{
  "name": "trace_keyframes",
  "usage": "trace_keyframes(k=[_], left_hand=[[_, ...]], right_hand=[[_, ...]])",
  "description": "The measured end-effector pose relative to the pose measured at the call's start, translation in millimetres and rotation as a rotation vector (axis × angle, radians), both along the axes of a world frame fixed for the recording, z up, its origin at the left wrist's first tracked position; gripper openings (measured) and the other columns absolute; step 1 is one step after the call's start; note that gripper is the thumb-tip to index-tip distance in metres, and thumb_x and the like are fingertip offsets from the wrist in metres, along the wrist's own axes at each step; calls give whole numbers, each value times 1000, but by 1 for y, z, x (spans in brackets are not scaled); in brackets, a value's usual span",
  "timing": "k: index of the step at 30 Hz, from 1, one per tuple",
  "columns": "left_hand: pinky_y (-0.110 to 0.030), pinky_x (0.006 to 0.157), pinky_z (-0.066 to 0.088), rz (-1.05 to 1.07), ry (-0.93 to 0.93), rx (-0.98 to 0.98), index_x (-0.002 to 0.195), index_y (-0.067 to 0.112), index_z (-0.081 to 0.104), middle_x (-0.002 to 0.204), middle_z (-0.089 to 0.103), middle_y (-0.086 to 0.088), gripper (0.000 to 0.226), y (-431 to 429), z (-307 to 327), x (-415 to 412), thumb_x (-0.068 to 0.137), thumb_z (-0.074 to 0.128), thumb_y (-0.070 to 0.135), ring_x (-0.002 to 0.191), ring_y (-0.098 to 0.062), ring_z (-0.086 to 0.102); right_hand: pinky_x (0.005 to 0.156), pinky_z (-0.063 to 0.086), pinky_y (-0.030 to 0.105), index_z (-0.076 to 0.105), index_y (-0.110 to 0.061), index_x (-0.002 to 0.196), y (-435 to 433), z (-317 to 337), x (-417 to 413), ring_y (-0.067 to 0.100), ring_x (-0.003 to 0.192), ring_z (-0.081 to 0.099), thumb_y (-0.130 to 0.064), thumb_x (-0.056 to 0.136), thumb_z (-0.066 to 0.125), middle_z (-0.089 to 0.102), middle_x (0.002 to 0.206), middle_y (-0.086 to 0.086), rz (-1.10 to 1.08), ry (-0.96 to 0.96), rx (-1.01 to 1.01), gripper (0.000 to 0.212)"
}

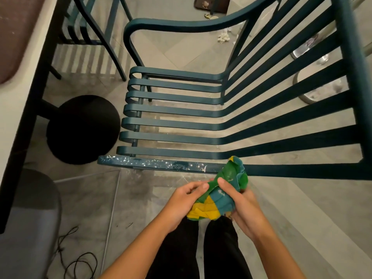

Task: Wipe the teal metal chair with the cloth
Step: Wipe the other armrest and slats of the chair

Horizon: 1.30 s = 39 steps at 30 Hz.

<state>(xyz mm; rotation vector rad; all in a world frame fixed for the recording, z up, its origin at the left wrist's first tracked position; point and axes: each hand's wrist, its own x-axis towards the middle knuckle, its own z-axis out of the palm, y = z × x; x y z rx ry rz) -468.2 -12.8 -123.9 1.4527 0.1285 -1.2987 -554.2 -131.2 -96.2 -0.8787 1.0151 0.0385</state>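
Observation:
The teal metal chair (173, 125) fills the middle of the view, its slatted seat facing left and its slatted back rising at the right. The near armrest (153, 163) is speckled with white marks. Just below that armrest I hold a bunched green, yellow and blue cloth (219, 196) with both hands. My left hand (185, 200) grips its left side, thumb and fingers pinching the fabric. My right hand (241, 204) cups it from the right, thumb pressed on top. The cloth's upper tip overlaps the armrest's right end in the view; contact is unclear.
A round black stool (82, 128) stands left of the chair. A dark table edge (30, 101) runs along the left. A second teal chair (94, 27) is behind. A grey seat (28, 222) and black cable (80, 260) lie lower left. Metal pedestal bases (320, 89) stand at right.

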Motion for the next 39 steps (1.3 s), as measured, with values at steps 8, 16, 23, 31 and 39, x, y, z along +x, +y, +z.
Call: trace_keyframes(k=[8,16,23,31,39], left_hand=[[-26,89,50,-300,-292,98,113,34,56,103,65,8,28,1,1,6,90,41,44,92,-5,62],[-20,95,30,-467,-1007,341,120,27,53,110,53,14,37,28,-8,41,87,46,44,107,-2,43],[-34,113,20,-567,-1199,494,128,22,50,134,50,5,46,46,-22,64,86,46,41,132,-16,36],[-37,115,21,-674,-1201,539,135,22,44,140,47,3,47,54,-24,74,89,55,26,136,-20,32],[-31,104,33,-667,-1187,537,128,26,51,127,56,7,37,48,-18,86,91,50,31,122,-15,45]], right_hand=[[80,50,29,58,-21,90,-5,9,8,18,90,63,-19,82,64,65,97,3,21,172,-365,10],[91,46,34,39,-13,129,-17,17,29,23,115,50,-15,87,59,49,124,6,453,477,-1053,47],[76,49,32,44,-10,121,-6,-5,49,25,105,48,-15,88,56,44,115,11,644,617,-1277,35],[79,48,35,46,-7,125,22,-21,67,29,106,47,-13,87,58,48,118,15,729,544,-1262,40],[79,48,37,38,-23,138,21,-13,42,29,100,48,-32,77,68,50,116,14,852,562,-1309,68]])
